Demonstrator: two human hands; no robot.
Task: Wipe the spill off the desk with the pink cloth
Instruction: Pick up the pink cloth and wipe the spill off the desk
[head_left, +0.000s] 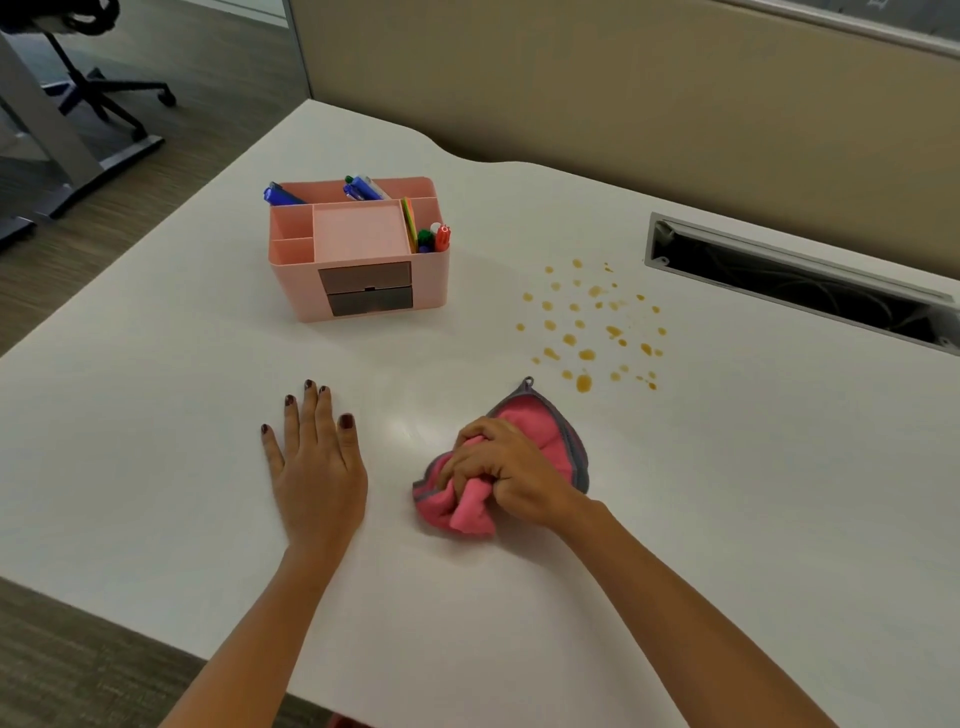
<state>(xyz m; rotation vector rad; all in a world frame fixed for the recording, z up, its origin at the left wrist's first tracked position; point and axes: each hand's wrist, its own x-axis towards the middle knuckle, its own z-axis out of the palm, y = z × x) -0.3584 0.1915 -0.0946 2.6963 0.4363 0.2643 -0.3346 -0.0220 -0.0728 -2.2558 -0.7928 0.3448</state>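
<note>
A pink cloth (550, 436) with a grey border lies bunched on the white desk (727, 493), near the middle. My right hand (506, 470) is closed around its crumpled near part and rests on the desk. The spill (592, 325) is a scatter of small amber drops just beyond and to the right of the cloth, a short gap away from its grey loop. My left hand (314, 457) lies flat on the desk to the left of the cloth, palm down, fingers spread, holding nothing.
A pink desk organiser (358, 249) with pens, markers and two grey drawers stands at the back left. A recessed cable slot (795, 280) opens in the desk at the back right. A beige partition (623, 78) runs behind. An office chair base (109, 93) stands on the floor at the far left.
</note>
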